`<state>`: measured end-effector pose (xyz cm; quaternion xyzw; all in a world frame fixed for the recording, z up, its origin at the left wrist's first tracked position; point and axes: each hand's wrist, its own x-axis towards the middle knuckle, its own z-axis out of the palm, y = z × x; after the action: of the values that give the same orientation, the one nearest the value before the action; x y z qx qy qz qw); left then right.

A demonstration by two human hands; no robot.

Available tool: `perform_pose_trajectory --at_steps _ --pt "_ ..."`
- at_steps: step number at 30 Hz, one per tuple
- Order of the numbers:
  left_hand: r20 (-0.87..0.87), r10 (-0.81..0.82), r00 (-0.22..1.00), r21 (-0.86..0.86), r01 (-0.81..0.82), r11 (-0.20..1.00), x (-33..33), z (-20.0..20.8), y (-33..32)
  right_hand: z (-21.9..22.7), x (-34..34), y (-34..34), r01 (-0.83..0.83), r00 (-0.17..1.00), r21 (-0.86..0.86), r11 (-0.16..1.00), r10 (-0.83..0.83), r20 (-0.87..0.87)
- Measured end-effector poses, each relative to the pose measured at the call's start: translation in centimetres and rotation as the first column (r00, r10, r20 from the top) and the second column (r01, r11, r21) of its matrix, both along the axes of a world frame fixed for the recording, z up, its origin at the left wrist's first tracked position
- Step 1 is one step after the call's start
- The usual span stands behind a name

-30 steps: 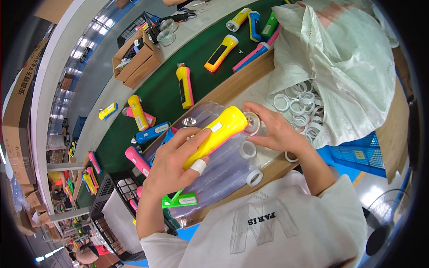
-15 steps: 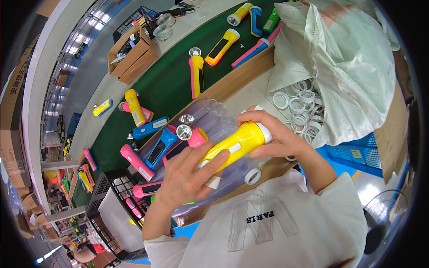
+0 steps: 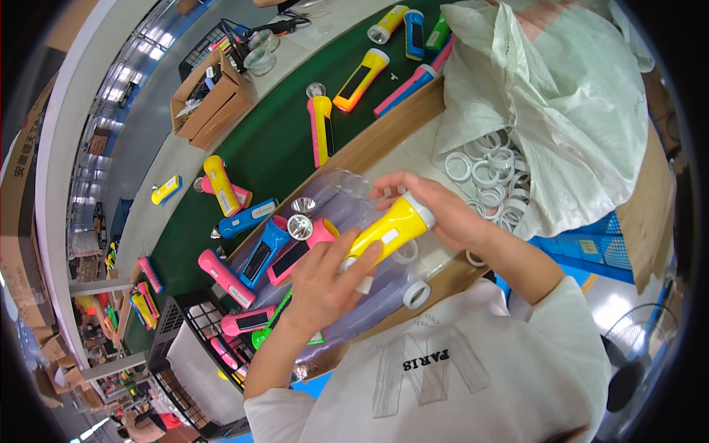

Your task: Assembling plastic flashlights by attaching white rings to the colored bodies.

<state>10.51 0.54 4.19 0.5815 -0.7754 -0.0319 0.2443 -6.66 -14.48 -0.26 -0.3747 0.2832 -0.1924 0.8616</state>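
A yellow flashlight (image 3: 393, 230) lies in my left hand (image 3: 322, 286), its white-ringed head end tilted up toward the right. My left fingers wrap round its lower body, beside a white switch. My right hand (image 3: 452, 213) is at the head end, palm against or close to the white rim. Its fingers reach past the rim and stand apart; the thumb is hidden. Below the flashlight, a loose white ring (image 3: 416, 294) rests on the clear plastic sheet (image 3: 347, 314). Left of my hands are a blue flashlight (image 3: 264, 252) and a pink one (image 3: 289, 260).
Several white rings (image 3: 487, 173) spill from a pale woven sack (image 3: 546, 111) at the right. More flashlights lie on the green belt (image 3: 277, 111) beyond the wooden edge. A cardboard box (image 3: 210, 103) stands at the far left; a black crate (image 3: 193, 325) sits near left.
My right hand has loosened from the flashlight's head, its fingers now apart. The flashlight, still in my left hand, has tilted more upright. A green flashlight shows more beside my left wrist.
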Motion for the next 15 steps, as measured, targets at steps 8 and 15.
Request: perform_pose_trajectory --at_steps 8,15 --pt "0.223 -0.006 0.975 0.116 -0.021 0.993 -2.2 2.5 -2.0 -1.0 0.5 -2.0 0.029 0.997 0.195 0.98 -0.015 -0.069" --pt "-0.329 0.129 0.935 0.151 -0.083 0.985 -0.4 0.2 -0.8 1.9 -0.4 -1.2 -0.007 1.0 -0.402 0.915 0.001 -0.014"
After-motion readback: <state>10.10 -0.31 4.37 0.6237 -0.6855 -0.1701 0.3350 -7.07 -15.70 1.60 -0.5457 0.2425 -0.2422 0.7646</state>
